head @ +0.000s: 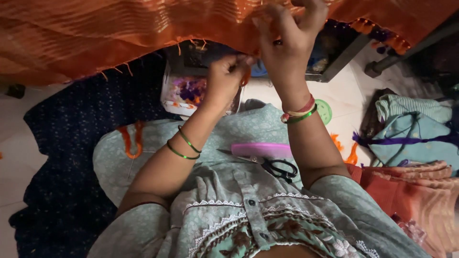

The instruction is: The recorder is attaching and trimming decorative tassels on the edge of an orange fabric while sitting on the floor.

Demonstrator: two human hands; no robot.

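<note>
The fringe threads at the hem of the orange fabric [143, 33] are pinched by both hands. The fingers [241, 61] of the left hand [224, 79] are closed on a short tuft of orange threads [246, 75] hanging just below the hem, while the right hand [289, 36], raised a little higher, has its fingers curled shut on the hem edge itself, thumb and forefinger pressed together. The two grips sit just beside each other, so only a short run of fringe is worked between them.

For the knotting or twisting to come out neat, the strands would best be kept taut between the two pinches, with the hem held steady by the right hand and the turning done by the left. The tuft should be gathered evenly, no stray strand left out, and matched in thickness to the small tassels [114, 70] already hanging along the hem to the left. Too hard a pull is judged a risk, since the thin cloth could pucker.

Green bangles [184, 145] are worn on the left wrist, and red and green bangles [300, 112] on the right. On the lap, on the pale green printed dress [229, 200], a pink comb [262, 150] and black-handled scissors [277, 167] lie touching each other, within easy reach for trimming. Loose orange threads [133, 139] lie on the cloth to the left, a clear box of coloured bits [184, 91] stands beyond the hands, and folded fabrics [416, 138] are piled on the floor to the right.
</note>
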